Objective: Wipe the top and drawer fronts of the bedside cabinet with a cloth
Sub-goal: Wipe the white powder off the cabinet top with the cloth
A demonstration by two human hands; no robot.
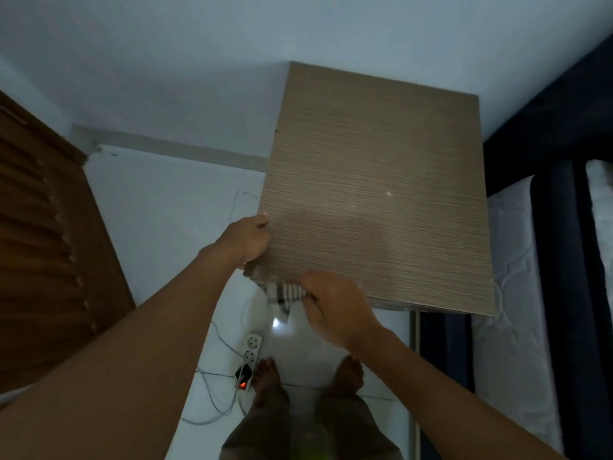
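The bedside cabinet (374, 200) has a bare wood-grain top and stands against the white wall, seen from above. Its drawer fronts are hidden below the front edge. My left hand (250, 239) grips the top's left edge near the front corner, thumb on the surface. My right hand (335, 305) holds a striped grey-and-white cloth (285, 295) against the front edge near the left corner. The cloth hangs down below the edge.
A white power strip (248, 358) with a lit red switch and loose cables lies on the tiled floor by my bare feet (265, 373). A brown louvred door (43, 247) stands at the left. A dark bed frame with a white mattress (517, 293) borders the cabinet's right side.
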